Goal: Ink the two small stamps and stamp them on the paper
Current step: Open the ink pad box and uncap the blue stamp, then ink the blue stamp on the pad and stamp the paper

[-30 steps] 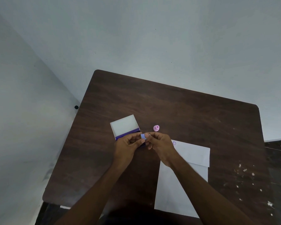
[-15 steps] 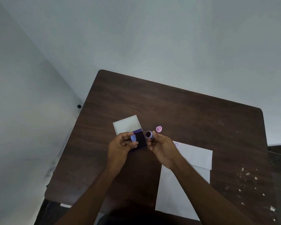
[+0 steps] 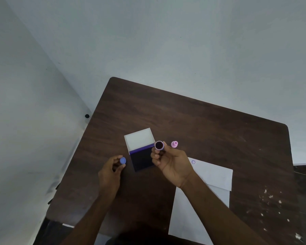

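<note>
A: The right hand [image 3: 173, 165] pinches the stamp [image 3: 159, 145], dark face up; the left hand [image 3: 111, 171] pinches its blue cap [image 3: 122, 160].

B: A second ago both were joined, so it's uncapped and ready for the pad [image 3: 143, 160] between them.

A: The pink stamp [image 3: 174, 144] stands beyond (one mark [image 3: 193, 162] shows on the paper [image 3: 214, 175]).

B: The desk [image 3: 193, 119] beyond lies bare; the paper overhangs the near edge.

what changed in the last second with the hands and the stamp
The hands pulled apart: the left hand carried the blue cap off to the left, while the right hand kept the opened stamp, dark face up. The ink pad, pink stamp and paper stayed put.
</note>
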`<action>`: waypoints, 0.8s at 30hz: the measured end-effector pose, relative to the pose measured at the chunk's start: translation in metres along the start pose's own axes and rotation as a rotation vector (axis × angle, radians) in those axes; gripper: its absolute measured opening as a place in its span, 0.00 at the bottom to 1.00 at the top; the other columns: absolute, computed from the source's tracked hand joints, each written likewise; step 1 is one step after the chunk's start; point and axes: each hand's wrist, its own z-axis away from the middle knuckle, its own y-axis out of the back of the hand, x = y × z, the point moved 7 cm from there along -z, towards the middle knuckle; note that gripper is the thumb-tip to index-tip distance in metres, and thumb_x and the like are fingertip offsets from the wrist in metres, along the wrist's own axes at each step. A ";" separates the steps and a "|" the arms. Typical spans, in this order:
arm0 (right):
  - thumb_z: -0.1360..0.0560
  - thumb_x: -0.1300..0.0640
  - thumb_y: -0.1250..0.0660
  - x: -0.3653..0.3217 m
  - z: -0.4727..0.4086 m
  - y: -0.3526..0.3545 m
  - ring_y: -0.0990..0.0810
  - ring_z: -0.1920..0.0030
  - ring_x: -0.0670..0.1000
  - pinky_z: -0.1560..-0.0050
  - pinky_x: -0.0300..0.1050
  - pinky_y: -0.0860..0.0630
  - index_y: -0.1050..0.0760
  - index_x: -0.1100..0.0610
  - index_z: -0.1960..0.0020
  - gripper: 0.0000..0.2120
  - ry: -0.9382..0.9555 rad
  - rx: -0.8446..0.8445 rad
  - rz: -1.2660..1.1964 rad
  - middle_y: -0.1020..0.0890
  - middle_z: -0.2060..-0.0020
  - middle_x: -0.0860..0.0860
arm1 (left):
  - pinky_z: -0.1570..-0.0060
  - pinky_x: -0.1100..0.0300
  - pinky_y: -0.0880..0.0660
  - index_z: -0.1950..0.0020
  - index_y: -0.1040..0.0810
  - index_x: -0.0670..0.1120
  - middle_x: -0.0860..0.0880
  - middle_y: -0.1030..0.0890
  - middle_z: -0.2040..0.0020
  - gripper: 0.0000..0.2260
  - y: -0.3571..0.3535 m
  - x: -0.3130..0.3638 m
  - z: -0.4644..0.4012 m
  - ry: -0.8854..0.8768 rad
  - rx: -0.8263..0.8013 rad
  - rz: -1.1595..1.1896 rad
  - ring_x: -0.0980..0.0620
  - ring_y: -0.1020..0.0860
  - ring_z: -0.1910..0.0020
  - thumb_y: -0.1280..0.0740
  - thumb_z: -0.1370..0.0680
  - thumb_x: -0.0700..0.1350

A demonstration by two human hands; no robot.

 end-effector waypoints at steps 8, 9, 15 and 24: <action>0.26 0.59 0.36 0.004 0.002 -0.001 0.29 0.62 0.50 0.65 0.42 0.29 0.28 0.61 0.47 0.09 -0.024 -0.007 -0.029 0.26 0.59 0.56 | 0.46 0.57 0.33 0.43 0.20 0.44 0.43 0.22 0.43 0.15 -0.006 -0.011 -0.014 -0.057 0.019 -0.231 0.45 0.29 0.43 0.26 0.29 0.41; 0.26 0.59 0.36 0.004 0.002 0.000 0.29 0.62 0.50 0.65 0.42 0.29 0.29 0.61 0.46 0.10 -0.028 -0.009 -0.034 0.26 0.59 0.56 | 0.45 0.56 0.33 0.42 0.20 0.45 0.44 0.23 0.41 0.17 -0.006 -0.010 -0.013 -0.039 0.007 -0.236 0.45 0.30 0.41 0.26 0.29 0.42; 0.25 0.60 0.38 0.008 0.001 0.001 0.29 0.62 0.51 0.63 0.43 0.30 0.28 0.61 0.46 0.09 -0.052 -0.023 -0.054 0.25 0.59 0.56 | 0.44 0.63 0.26 0.46 0.21 0.52 0.55 0.20 0.51 0.12 -0.001 0.042 0.001 -0.107 -0.034 -0.008 0.58 0.24 0.50 0.27 0.28 0.44; 0.23 0.63 0.42 0.013 -0.003 0.002 0.18 0.53 0.55 0.57 0.42 0.21 0.23 0.68 0.44 0.14 -0.024 -0.007 -0.091 0.18 0.49 0.62 | 0.52 0.73 0.26 0.46 0.20 0.51 0.58 0.19 0.52 0.19 -0.006 0.124 0.028 -0.282 -0.091 0.207 0.60 0.21 0.52 0.23 0.35 0.51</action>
